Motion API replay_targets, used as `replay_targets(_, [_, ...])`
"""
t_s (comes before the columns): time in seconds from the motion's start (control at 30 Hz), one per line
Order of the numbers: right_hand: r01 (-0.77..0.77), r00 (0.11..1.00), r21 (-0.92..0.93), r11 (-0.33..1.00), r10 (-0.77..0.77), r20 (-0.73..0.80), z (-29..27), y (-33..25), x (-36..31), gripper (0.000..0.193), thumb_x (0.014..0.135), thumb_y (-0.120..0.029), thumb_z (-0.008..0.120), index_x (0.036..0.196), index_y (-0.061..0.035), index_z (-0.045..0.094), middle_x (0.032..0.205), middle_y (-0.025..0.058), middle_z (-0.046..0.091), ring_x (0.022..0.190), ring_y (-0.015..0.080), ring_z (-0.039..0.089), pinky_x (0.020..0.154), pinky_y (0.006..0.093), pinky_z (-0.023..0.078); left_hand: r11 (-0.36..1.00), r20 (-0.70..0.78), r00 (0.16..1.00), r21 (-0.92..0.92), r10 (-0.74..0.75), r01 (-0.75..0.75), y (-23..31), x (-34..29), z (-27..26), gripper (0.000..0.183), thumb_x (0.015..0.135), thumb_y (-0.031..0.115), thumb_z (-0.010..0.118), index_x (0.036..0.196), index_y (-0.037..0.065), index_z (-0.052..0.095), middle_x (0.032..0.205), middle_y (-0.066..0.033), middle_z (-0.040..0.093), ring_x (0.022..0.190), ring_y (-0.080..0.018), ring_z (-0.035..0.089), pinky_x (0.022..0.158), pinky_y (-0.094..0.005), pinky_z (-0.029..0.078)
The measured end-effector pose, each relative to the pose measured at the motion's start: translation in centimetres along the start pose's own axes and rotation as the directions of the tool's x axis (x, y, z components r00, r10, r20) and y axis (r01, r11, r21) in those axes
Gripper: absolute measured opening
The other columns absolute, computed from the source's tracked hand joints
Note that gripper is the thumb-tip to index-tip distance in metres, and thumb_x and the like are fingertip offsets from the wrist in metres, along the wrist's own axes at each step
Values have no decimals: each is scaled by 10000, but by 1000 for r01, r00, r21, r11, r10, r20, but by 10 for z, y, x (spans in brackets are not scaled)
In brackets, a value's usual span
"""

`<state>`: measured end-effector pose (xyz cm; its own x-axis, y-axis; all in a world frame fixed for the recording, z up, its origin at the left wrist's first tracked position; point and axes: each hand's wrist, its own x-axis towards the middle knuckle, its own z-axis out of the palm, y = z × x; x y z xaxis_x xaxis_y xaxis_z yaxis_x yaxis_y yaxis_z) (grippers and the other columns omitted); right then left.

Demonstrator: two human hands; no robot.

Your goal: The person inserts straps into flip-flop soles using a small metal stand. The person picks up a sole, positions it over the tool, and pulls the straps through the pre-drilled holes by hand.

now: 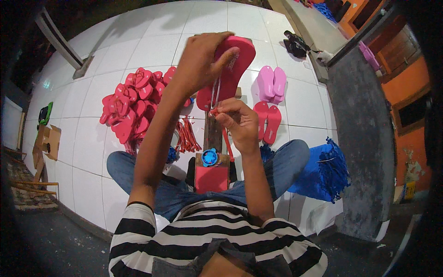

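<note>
My left hand (200,62) grips a red flip-flop sole (240,57), fingers over its far edge and thumb on its face. The sole is held tilted above a narrow wooden bench (213,134). A thin, shiny double metal rod (215,92) runs along the sole's near part down to my right fingers. My right hand (240,122) pinches a small red piece (214,112) at the rod's lower end, mostly covered by the fingertips. Below that hand, a red strap (228,144) hangs beside the bench. Whether strap and pinched piece are joined, I cannot tell.
Left of the bench lie a heap of red flip-flops (134,104) and a bundle of red straps (187,136). A blue round dish (210,157) sits on the bench's near end. Right are pink soles (272,83), red soles (267,121) and a blue strap pile (323,171).
</note>
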<state>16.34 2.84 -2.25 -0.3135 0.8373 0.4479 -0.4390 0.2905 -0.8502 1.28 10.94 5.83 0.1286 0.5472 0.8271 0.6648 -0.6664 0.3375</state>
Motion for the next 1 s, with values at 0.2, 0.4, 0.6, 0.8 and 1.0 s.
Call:
replay_targets(0.2, [-176, 983, -206, 963, 162, -84, -15, -2, 21, 191, 830, -181, 709, 921, -23, 651, 877, 26, 645, 857, 82, 573, 760, 236, 459, 962, 29, 991, -237, -131, 134, 7, -18, 3, 274, 812, 178, 692, 1029, 27, 623, 910, -123, 652, 831, -227, 600, 765, -308, 460])
replay_targets(0.4, [-105, 983, -596, 796, -8, -184, -7, -20, -10, 228, 841, -155, 675, 992, 12, 641, 985, 75, 622, 902, 149, 559, 809, 284, 453, 776, 55, 930, -535, -363, 334, 47, -76, -28, 245, 819, 91, 668, 1044, 13, 612, 961, -74, 645, 860, -139, 563, 781, -274, 440])
replay_targets(0.6, [141, 918, -541, 829, -314, -243, -11, -36, 28, 443, 838, -156, 661, 1231, -17, 513, 1221, 111, 526, 1185, 211, 475, 980, 362, 402, 568, 200, 850, -667, -487, 482, 51, -70, -15, 363, 972, 302, 451, 1190, 19, 511, 1075, -61, 583, 957, -123, 528, 827, -264, 423])
replay_targets(0.8, [-27, 997, -93, 995, 34, 76, -14, -31, 55, 389, 847, -77, 645, 1212, -9, 529, 1153, 85, 595, 1096, 170, 545, 937, 319, 450, 349, 327, 767, -745, -552, 569, 48, -56, -3, 353, 982, 373, 442, 1022, 49, 576, 854, 10, 556, 777, -59, 483, 676, -217, 398])
replay_targets(1.0, [87, 993, -160, 983, -99, -66, 0, -10, 4, 330, 856, -9, 600, 1181, -9, 545, 1081, 81, 627, 991, 174, 597, 902, 312, 470, 503, 171, 744, -638, -646, 583, 93, -81, -12, 292, 952, 317, 534, 873, 40, 584, 735, 37, 521, 664, -44, 440, 586, -208, 375])
